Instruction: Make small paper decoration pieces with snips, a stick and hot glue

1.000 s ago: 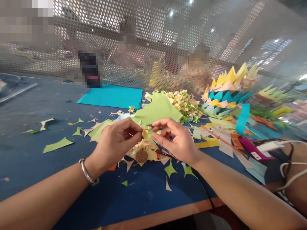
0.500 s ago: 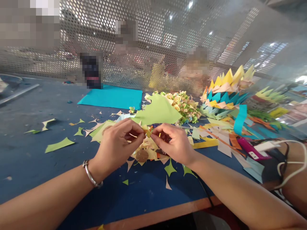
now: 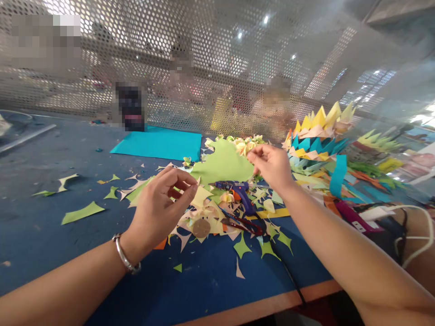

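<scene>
My left hand (image 3: 163,203) is held over the heap of paper scraps, thumb and fingertips pinched together. A tiny pale bit shows at its fingertips, too small to name. At the far side, my right hand (image 3: 272,167) reaches to a pile of small folded paper flowers (image 3: 258,138). Its pinched fingertips touch a cream paper flower (image 3: 243,148) at the pile's edge. A blue glue gun (image 3: 231,185) lies between the hands, its grip toward me. Dark-handled scissors (image 3: 244,224) rest on the scraps below it. Just behind the glue gun lies a green paper sheet (image 3: 222,160) with a scalloped edge.
A blue paper sheet (image 3: 159,144) lies farther back, before a perforated metal screen (image 3: 210,68). Layered spiky paper crowns (image 3: 319,136) stand at the right, near a magenta power strip (image 3: 356,219) with cables. A black cord (image 3: 288,271) crosses the table's front edge.
My hands have parted. The right hand has moved up and away to the flower pile, uncovering the glue gun and scissors; the left hand has shifted slightly left.
</scene>
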`<state>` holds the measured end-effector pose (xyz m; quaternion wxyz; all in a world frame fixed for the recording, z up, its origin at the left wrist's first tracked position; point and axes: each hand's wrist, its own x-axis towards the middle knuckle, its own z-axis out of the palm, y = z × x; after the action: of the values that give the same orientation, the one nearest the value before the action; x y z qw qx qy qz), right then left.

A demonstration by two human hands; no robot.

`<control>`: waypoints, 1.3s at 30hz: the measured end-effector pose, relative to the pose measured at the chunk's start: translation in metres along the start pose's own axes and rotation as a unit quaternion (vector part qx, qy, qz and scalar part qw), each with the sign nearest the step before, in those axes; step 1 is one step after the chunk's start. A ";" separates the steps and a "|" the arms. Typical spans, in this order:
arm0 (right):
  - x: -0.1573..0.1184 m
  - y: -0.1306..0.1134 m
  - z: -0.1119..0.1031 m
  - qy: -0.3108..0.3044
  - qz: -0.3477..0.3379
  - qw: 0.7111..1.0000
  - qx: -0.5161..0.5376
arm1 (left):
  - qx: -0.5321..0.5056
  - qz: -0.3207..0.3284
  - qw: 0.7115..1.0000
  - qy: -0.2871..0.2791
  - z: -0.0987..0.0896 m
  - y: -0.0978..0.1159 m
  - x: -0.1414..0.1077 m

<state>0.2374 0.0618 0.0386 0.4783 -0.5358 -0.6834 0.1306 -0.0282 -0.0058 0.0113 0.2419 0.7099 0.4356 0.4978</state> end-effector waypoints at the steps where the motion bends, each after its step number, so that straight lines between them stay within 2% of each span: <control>1: 0.014 0.008 -0.004 0.034 0.008 0.999 -0.021 | -0.001 -0.005 1.000 -0.002 0.001 -0.001 0.000; 4: 0.049 0.031 -0.011 0.097 0.092 0.989 -0.066 | 0.001 -0.014 1.000 0.001 0.000 -0.002 0.001; 8: 0.061 0.051 -0.013 0.098 0.134 0.983 -0.085 | 0.016 -0.046 0.998 0.037 -0.004 -0.001 0.003; 12: 0.039 0.047 -0.011 0.055 0.111 0.989 -0.085 | 0.005 -0.083 0.995 0.059 -0.007 -0.006 0.009; 14: 0.022 0.036 -0.011 0.021 0.080 0.993 -0.089 | 0.002 -0.085 0.995 0.056 -0.008 -0.012 0.012; 17: -0.007 0.014 -0.011 -0.053 -0.006 0.991 -0.120 | 0.022 -0.083 0.994 0.060 -0.011 -0.018 0.017; 19: -0.025 0.001 -0.011 -0.097 -0.021 0.985 -0.138 | 0.055 -0.081 0.993 0.063 -0.016 -0.018 0.021; 22: -0.045 -0.009 -0.009 -0.147 -0.034 0.980 -0.128 | 0.158 -0.086 0.983 0.017 -0.028 -0.015 0.027; 25: -0.055 -0.009 -0.008 -0.165 -0.052 0.974 -0.148 | 0.250 -0.081 0.962 -0.072 -0.044 -0.015 0.034; 29: -0.059 -0.007 -0.004 -0.161 -0.056 0.979 -0.112 | 0.334 -0.093 0.936 -0.065 -0.068 -0.027 0.043; 32: -0.066 -0.018 -0.001 -0.198 -0.016 0.980 0.002 | 0.376 -0.116 0.916 -0.073 -0.082 -0.041 0.047; 34: -0.074 -0.037 -0.001 -0.251 0.029 0.961 0.115 | 0.371 -0.111 0.915 -0.112 -0.086 -0.048 0.047; 35: -0.080 -0.050 -0.001 -0.285 0.051 0.942 0.168 | 0.363 -0.115 0.915 -0.132 -0.087 -0.050 0.046; 37: -0.095 -0.076 -0.003 -0.374 0.091 0.883 0.268 | 0.348 -0.117 0.916 -0.162 -0.085 -0.053 0.045; 39: -0.112 -0.095 -0.004 -0.450 0.124 0.805 0.366 | 0.341 -0.115 0.914 -0.188 -0.082 -0.052 0.043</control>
<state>0.1793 -0.0727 0.0482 0.2579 -0.2825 -0.6514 0.6553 -0.1171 0.0501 0.0241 0.1181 0.7748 0.6038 0.1452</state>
